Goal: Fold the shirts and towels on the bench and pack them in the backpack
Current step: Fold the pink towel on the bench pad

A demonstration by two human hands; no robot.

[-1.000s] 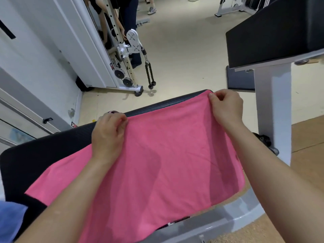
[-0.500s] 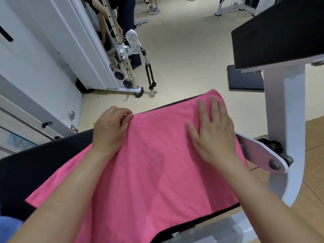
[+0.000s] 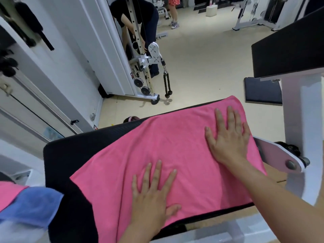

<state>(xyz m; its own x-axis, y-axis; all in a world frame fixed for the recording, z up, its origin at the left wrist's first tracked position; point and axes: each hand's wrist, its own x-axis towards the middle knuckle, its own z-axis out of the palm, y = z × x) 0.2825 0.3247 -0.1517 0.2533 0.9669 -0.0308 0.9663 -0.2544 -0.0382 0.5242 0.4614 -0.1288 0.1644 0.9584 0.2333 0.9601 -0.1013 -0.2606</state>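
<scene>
1. Your left hand (image 3: 152, 193) is lying palm down on the pink towel (image 3: 175, 151). Its fingers are straight and spread, gripping nothing, and it is pressing the cloth near the towel's near edge, roughly mid-length.
2. Your right hand (image 3: 228, 137) is resting the same way, flat and fanned out and holding nothing. It is sitting farther from you and to the right, close to the towel's right end.
3. The towel is lying spread over the black bench pad (image 3: 73, 149). Its long axis is running on a diagonal from lower left to upper right, and its right end is reaching the end of the pad beside the white machine frame (image 3: 296, 120).
4. The coming fold is probably turning on this: the towel's free left corner is lying to the left of your left hand, on the pad, with your right hand well apart from it. Your left hand is the nearer one for picking up that end and carrying it along the long axis, while your right hand is well placed to pin the other end.
5. Beyond that corner, a blue towel (image 3: 33, 206) and another pink cloth (image 3: 8, 190) are waiting at the lower left. No backpack is showing in this view.
</scene>
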